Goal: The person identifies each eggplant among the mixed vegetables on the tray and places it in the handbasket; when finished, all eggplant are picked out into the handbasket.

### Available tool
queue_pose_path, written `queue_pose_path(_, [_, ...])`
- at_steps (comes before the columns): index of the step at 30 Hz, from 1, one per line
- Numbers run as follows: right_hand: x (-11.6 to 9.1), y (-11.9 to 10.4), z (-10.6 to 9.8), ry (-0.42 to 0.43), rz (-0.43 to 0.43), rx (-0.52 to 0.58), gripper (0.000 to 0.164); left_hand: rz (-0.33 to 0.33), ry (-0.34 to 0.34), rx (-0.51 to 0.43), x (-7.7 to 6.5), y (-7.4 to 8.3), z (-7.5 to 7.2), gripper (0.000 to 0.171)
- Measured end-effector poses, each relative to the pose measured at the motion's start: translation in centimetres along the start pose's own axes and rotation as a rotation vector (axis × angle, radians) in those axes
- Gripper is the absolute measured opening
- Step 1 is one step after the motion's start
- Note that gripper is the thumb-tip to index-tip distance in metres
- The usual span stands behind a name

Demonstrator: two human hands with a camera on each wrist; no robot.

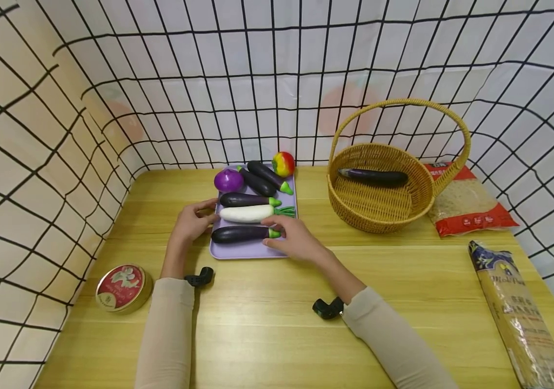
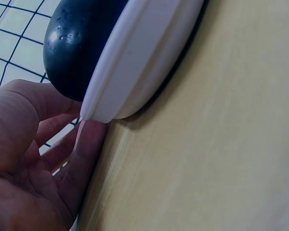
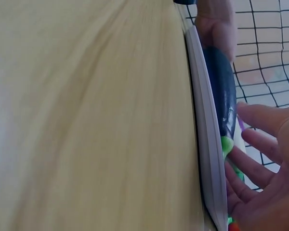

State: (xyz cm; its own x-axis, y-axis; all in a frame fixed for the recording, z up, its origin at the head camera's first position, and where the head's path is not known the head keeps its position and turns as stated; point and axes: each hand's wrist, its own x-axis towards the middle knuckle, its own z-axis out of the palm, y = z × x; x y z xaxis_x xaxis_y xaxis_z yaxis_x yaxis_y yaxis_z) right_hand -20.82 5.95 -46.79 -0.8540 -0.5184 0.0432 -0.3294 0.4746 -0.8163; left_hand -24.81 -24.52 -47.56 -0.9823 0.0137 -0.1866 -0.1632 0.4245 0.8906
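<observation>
On a lilac tray (image 1: 249, 252) lie several dark eggplants and a white radish (image 1: 245, 214) with green leaves. The front eggplant (image 1: 240, 234) lies crosswise, its green cap to the right. At the tray's left edge, my left hand (image 1: 191, 221) has loosely bent fingers against the rim; in the left wrist view its thumb is by the eggplant's dark end. My right hand (image 1: 298, 237) is at the green cap, thumb and fingers spread apart around it. In the right wrist view the right fingers (image 3: 254, 168) look relaxed; whether they touch the cap is hard to tell.
A round purple vegetable (image 1: 228, 181) and a red-yellow fruit or pepper (image 1: 284, 163) sit at the tray's back. To the right stands a handled wicker basket (image 1: 369, 213) holding an eggplant (image 1: 374, 177). Nearby are a red-edged bag (image 1: 471, 202), a pasta pack (image 1: 520, 313) and a round tin (image 1: 123, 288).
</observation>
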Motion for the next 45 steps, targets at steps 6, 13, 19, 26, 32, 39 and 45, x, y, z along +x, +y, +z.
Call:
queue_pose_path(6, [0.4, -0.2, 0.8, -0.043, -0.017, -0.139, 0.049, -0.007, 0.004, 0.008, -0.1, -0.1, -0.1, 0.055])
queue_pose_path(13, [0.7, -0.8, 1.3, -0.039, -0.016, -0.187, 0.046, -0.013, 0.002, 0.011, 0.0, -0.2, -0.1, 0.055])
queue_pose_path(19, [1.0, -0.9, 1.6, -0.018, -0.026, -0.192, 0.045, -0.012, -0.003, 0.011, 0.1, -0.1, -0.1, 0.055])
queue_pose_path(26, [0.4, -1.0, 1.2, -0.013, -0.013, -0.167, 0.043, -0.006, -0.003, 0.025, -0.1, -0.1, 0.0, 0.055])
queue_pose_path(32, [-0.4, -1.3, -0.1, 0.007, -0.022, -0.177, 0.042, -0.008, 0.003, 0.03, 0.0, -0.1, 0.0, 0.055])
queue_pose_path(39, [-1.8, -1.4, -2.6, 0.054, -0.019, -0.166, 0.042, -0.002, 0.006, 0.016, 0.1, 0.1, 0.1, 0.055])
queue_pose_path(45, [-3.2, -1.0, -5.0, 0.064, -0.004, -0.154, 0.044, -0.023, 0.002, 0.007, 0.1, 0.0, 0.0, 0.054])
